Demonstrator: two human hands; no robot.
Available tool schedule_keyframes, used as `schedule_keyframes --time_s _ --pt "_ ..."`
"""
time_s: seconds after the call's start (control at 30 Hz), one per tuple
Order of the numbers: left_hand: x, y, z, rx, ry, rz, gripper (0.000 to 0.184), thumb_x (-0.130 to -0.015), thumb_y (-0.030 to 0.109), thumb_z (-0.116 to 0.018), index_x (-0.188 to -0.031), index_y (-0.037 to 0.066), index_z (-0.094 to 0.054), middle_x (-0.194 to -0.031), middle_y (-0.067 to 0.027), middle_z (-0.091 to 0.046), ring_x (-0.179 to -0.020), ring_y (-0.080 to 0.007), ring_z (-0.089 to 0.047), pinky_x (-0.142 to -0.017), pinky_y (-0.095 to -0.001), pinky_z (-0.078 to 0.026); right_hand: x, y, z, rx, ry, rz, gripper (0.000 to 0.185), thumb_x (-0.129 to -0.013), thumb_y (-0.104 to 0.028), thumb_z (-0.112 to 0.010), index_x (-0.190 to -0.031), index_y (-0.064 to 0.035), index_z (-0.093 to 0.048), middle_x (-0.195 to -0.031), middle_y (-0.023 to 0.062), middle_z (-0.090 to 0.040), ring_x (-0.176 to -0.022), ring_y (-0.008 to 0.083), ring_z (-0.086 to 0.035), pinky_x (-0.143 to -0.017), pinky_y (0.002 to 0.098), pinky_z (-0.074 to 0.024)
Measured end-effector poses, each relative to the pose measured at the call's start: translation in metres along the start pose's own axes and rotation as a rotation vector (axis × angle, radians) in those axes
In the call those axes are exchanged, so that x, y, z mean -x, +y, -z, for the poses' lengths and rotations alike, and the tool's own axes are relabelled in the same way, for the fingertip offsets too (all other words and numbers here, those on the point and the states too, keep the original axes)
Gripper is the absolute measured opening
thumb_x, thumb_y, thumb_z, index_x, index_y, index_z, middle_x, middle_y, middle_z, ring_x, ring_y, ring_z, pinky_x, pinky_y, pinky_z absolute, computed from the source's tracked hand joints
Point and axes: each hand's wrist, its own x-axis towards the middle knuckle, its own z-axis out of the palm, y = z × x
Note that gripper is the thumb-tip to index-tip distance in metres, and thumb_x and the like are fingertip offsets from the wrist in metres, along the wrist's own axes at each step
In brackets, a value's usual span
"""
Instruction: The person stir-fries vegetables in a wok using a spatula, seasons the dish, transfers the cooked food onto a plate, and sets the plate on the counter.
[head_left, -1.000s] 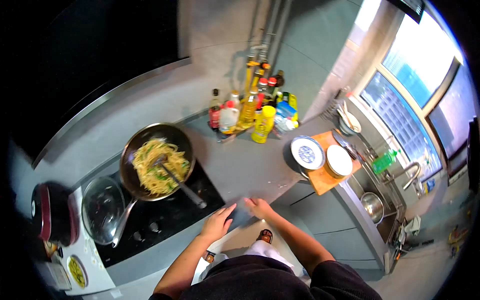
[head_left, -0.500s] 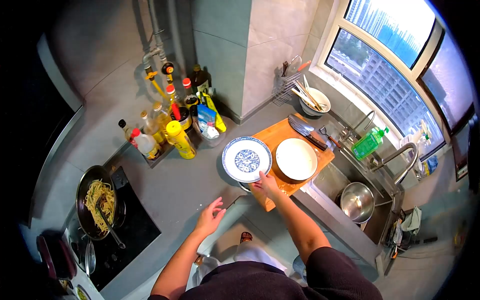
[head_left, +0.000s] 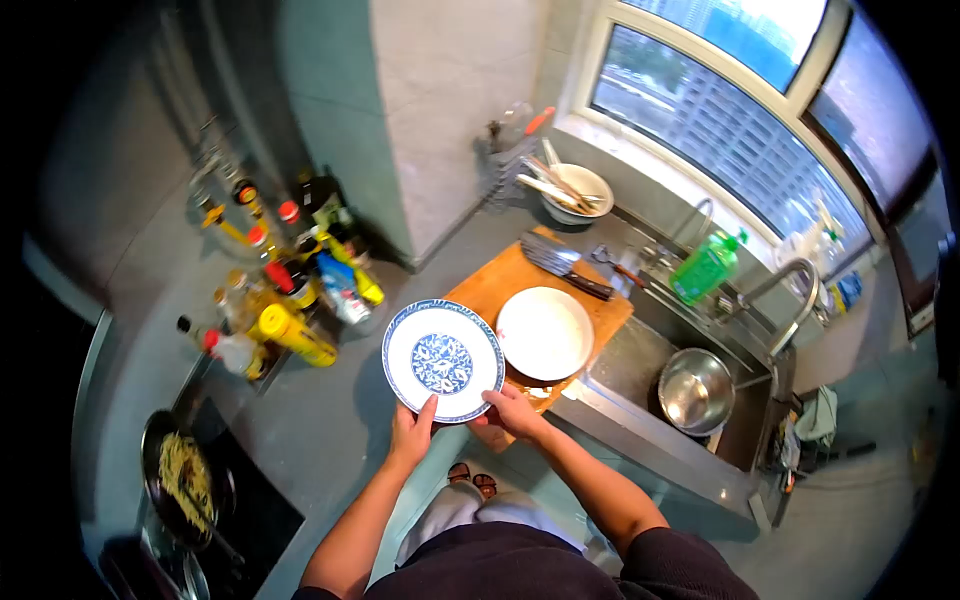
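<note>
A blue-and-white patterned plate (head_left: 443, 362) is held by its near rim in both hands. My left hand (head_left: 411, 432) grips the lower left part of the rim, thumb on top. At the lower right of the rim, my right hand (head_left: 512, 412) is closed on it, with the fingers partly hidden below. Just right of the plate, a white dish (head_left: 545, 334) rests on the wooden cutting board (head_left: 487, 287). A cleaver and a dark-handled knife (head_left: 566, 265) lie at the board's far edge.
Bottles (head_left: 235, 352) stand at the left by the wall. A wok of noodles (head_left: 184, 480) is at the lower left. The sink (head_left: 640, 362) at the right holds a metal bowl (head_left: 696, 391). Behind the board stands a bowl with utensils (head_left: 578, 193). Green soap (head_left: 706, 268) is beside the faucet.
The view has swung right toward the sink. My left hand has come to the plate and taken hold of it alongside my right. The plate has been lifted toward me.
</note>
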Motion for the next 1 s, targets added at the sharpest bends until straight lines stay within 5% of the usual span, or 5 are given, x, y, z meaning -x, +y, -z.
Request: schedule_keyframes --time_s 0.13,0.3,0.5,0.73,1.0 --pt "-0.015 0.052 -0.074 -0.098 -0.215 -0.146 0.037 -0.092 0.017 -0.063 -0.117 -0.006 -0.053 -0.109 -0.0188 -0.065 -0.098 -0.0217 -0.063 -0.085 -0.0341 -0.049 0.035 -0.002 0.053 -0.236 0.132 0.099 0.029 -0.094 -0.013 -0.051 -0.121 -0.0032 -0.053 -0.101 0.0102 -0.066 -0.075 0.0168 -0.065 -0.065 0.0287 -0.0567" --pt "-0.043 0.063 -0.193 0.043 -0.66 -0.074 0.074 -0.09 0.022 -0.067 -0.145 -0.004 -0.025 -0.112 -0.0189 -0.064 -0.096 -0.0208 -0.064 -0.082 -0.0316 -0.051 0.079 -0.005 0.145 -0.763 0.108 0.225 0.021 -0.091 -0.008 -0.048 -0.108 0.0034 -0.052 -0.087 0.0126 -0.063 -0.072 0.0187 -0.061 -0.064 0.0298 -0.0559" --pt "-0.043 0.078 -0.294 -0.298 -0.802 0.104 0.077 -0.091 0.042 -0.063 -0.143 0.0 -0.026 -0.091 -0.015 -0.07 -0.077 -0.0171 -0.067 -0.055 -0.0311 -0.054 0.12 -0.028 0.227 -0.92 0.161 0.058 0.02 -0.09 -0.007 -0.045 -0.095 0.0089 -0.055 -0.08 0.0113 -0.061 -0.064 0.017 -0.06 -0.063 0.0285 -0.0557" --pt "-0.027 0.061 -0.309 -0.088 -0.718 0.297 0.083 -0.094 0.042 -0.059 -0.153 0.01 -0.01 -0.105 -0.0072 -0.067 -0.094 -0.0169 -0.065 -0.061 -0.0302 -0.056 0.137 -0.039 0.258 -0.749 0.166 0.091 0.022 -0.091 -0.008 -0.045 -0.104 0.0082 -0.052 -0.081 0.0106 -0.061 -0.064 0.0153 -0.058 -0.061 0.0283 -0.0549" --pt "0.008 0.057 -0.201 0.233 -0.201 0.462 0.051 -0.099 0.042 -0.047 -0.128 0.001 -0.05 -0.101 -0.0107 -0.068 -0.087 -0.0174 -0.067 -0.064 -0.0331 -0.059 0.112 -0.071 0.182 0.084 0.108 0.183 0.019 -0.095 -0.012 -0.045 -0.11 -0.0018 -0.05 -0.082 0.0093 -0.064 -0.065 0.0166 -0.062 -0.058 0.0294 -0.0527"
